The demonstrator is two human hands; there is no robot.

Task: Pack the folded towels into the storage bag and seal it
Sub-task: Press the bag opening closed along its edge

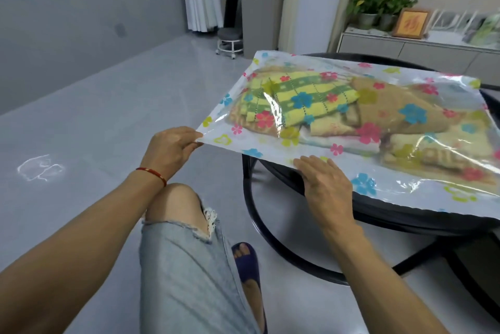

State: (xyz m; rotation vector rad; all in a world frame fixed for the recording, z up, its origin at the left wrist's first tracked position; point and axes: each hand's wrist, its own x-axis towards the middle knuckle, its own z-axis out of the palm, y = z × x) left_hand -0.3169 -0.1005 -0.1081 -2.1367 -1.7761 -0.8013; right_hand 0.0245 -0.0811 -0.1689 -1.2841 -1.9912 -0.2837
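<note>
A clear storage bag [270, 145] printed with coloured flowers lies flat on a round black table [405, 218], its near left corner hanging past the rim. Inside it I see folded towels: a yellow-green checked towel [305, 94] on top at the left, a tan towel [400, 109] to the right, and a pale yellow towel [422, 149] below. My left hand [171, 148] pinches the bag's near left corner. My right hand [326, 185] rests flat on the bag's near edge, fingers together, pressing down.
My bare knee in torn jeans [176, 206] and a foot in a dark sandal [247, 263] sit just left of the table. Grey floor stretches left. A small round stool [230, 41], curtains, and a cabinet with potted plants [378, 7] stand at the back.
</note>
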